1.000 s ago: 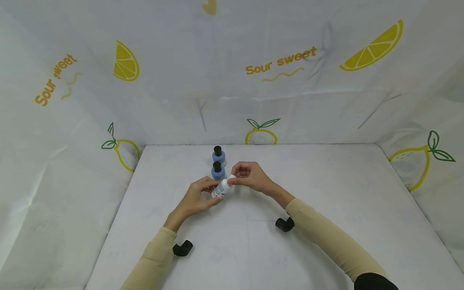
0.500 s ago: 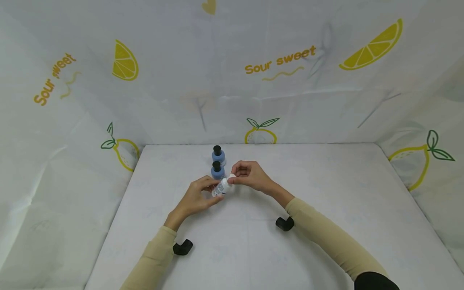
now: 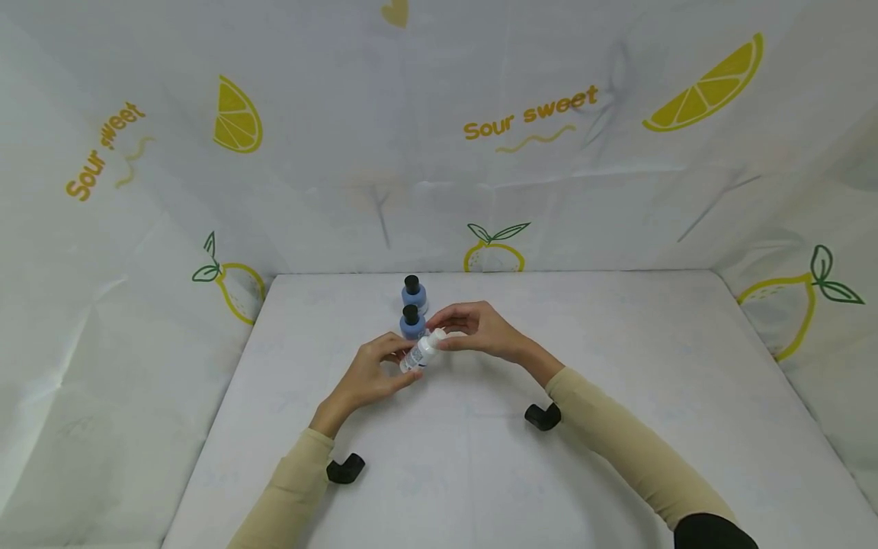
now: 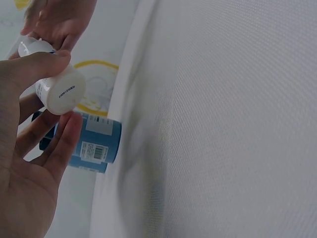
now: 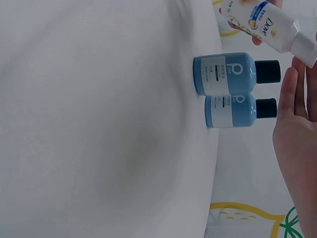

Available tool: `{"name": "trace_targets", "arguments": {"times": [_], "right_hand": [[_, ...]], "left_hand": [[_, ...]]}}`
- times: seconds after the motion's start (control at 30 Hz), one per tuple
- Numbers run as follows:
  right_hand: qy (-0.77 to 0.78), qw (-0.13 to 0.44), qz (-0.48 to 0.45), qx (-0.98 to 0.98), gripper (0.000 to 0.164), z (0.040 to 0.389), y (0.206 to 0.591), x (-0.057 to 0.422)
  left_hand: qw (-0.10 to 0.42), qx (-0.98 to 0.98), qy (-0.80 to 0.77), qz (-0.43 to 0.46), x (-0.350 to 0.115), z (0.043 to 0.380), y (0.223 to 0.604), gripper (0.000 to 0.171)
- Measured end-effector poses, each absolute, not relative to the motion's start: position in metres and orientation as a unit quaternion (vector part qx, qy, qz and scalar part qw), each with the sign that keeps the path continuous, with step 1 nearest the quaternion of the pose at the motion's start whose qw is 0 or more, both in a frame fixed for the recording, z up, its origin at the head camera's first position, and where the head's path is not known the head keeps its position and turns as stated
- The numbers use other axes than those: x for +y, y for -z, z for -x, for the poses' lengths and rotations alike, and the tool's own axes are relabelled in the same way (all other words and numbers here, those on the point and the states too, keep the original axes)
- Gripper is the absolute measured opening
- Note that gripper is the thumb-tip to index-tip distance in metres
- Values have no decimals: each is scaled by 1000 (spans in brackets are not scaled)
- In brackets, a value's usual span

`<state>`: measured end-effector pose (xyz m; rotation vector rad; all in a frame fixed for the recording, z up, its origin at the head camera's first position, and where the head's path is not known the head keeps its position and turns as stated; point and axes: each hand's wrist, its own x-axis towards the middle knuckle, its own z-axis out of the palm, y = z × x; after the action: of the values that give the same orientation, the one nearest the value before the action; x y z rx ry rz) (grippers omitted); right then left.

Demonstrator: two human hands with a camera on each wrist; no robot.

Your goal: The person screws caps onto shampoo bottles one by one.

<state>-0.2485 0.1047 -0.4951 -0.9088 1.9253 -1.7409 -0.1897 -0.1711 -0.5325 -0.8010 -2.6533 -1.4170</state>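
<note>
My left hand (image 3: 366,374) grips a small white Dove bottle (image 3: 417,355) around its body, thumb on one side and fingers on the other. The bottle is tilted above the table, its round base (image 4: 66,92) facing the left wrist camera. At its white cap (image 5: 303,48) is my right hand (image 3: 488,333), thumb close to the cap and fingers extended behind it. Whether those fingers touch the cap is hard to tell. Just beyond stand two blue bottles with black caps, a nearer one (image 3: 412,328) and a farther one (image 3: 414,298), both upright.
A white-covered table (image 3: 583,457) lies under both hands. Behind it rises a white sheet (image 3: 439,175) printed with lemons and lettering. Black curved pieces, one at the left wrist (image 3: 346,468) and one at the right (image 3: 543,416), stick out from the sleeves.
My right hand's fingers have loosened from the pinch at the cap and spread apart, and its wrist has shifted slightly right and away. The left hand and the white bottle stay put.
</note>
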Motion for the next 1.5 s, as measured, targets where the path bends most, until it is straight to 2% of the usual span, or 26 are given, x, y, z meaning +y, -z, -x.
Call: {"name": "trace_targets", "arguments": {"times": [0.17,0.6,1.17,1.5], "right_hand": [[616,215,348,673,36,251,492,108],[615,220,355,669,36,253,495,110],[608,191,328,698,31,249,497,105],[598,165,280,732,27,246,499,99]], "left_hand": [[15,-851,456,261,-172,189,533,46],[10,-843,464,272,-172,188,533,44],[19,-840,467,277,-173,188,532,44],[26,-844,459,276,-172,189,533,45]]}}
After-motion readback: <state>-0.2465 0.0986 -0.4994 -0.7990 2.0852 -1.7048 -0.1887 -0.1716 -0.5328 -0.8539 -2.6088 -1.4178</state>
